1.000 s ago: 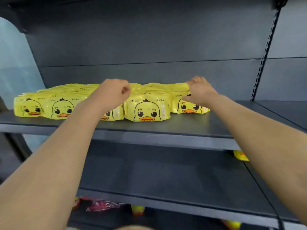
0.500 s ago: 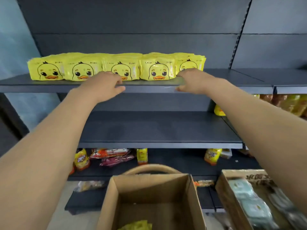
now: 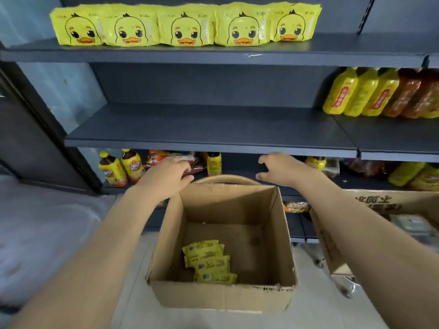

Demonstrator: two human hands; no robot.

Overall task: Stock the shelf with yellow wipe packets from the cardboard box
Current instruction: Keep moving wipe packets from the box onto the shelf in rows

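A dark grey shelving unit fills the view from 9 o'clock round to 3 o'clock, its middle shelf bare across the centre bay. Below it, at 6 o'clock, stands the open cardboard box on the pale floor, its flaps up and much of its brown bottom showing. A second carton with dark printed characters sits just beside it at 4 o'clock, partly hidden by the right forearm. On the top shelf, at 12 o'clock, a row of yellow wipe packets stands upright, five duck faces side by side facing forward, with more packets behind them. Yellow and orange drink bottles stand at 2 o'clock in the neighbouring bay, and smaller bottles stand on the low shelf at 9 o'clock. The left hand hovers over the box's far left corner, empty, fingers relaxed and loosely extended; whether it touches the rim cannot be told. The right hand hangs above the far right corner, released as well, thumb and fingers spread and holding nothing. A few loose packets lie flat and overlapping on the box bottom, printed backs up, well below both hands: at 5 o'clock from the left hand and 7 o'clock from the right.
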